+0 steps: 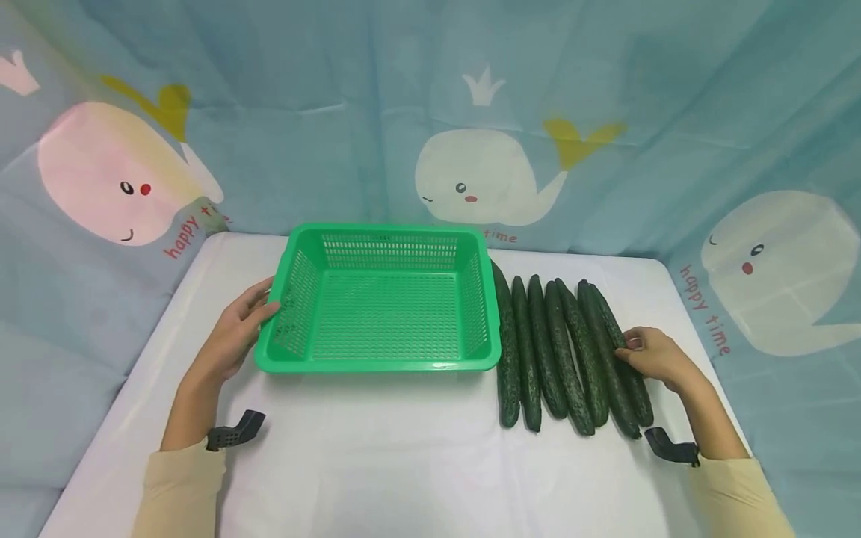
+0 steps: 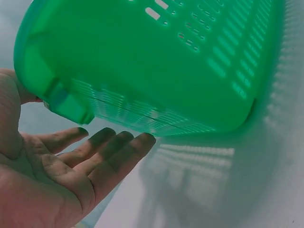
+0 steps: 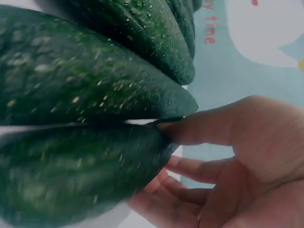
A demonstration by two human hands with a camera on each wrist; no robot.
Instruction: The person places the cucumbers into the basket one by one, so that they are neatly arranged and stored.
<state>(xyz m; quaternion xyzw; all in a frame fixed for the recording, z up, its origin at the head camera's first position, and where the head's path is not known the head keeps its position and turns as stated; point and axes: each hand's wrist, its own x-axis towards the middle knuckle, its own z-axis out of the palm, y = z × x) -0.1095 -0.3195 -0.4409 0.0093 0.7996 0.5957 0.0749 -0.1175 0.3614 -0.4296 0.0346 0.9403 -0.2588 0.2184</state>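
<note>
A green plastic basket (image 1: 380, 366) with slotted walls stands left of the middle of the table. At its left side is my left hand (image 1: 237, 325), thumb on the rim and the other fingers nearly straight beneath it; the left wrist view shows these fingers (image 2: 121, 159) close under the outer wall. Several dark green cucumbers (image 1: 558, 351) lie side by side right of the basket. My right hand (image 1: 655, 355) pinches the outermost cucumber (image 3: 71, 171), its thumb on the side facing the neighbouring cucumber (image 3: 95, 80) and the other fingers along the far side.
A white cloth (image 1: 403, 463) covers the table. Light blue curtains (image 1: 323, 112) with whale prints hang behind it and along both sides. The leftmost cucumber (image 1: 509, 373) lies right against the basket's right rim in the head view.
</note>
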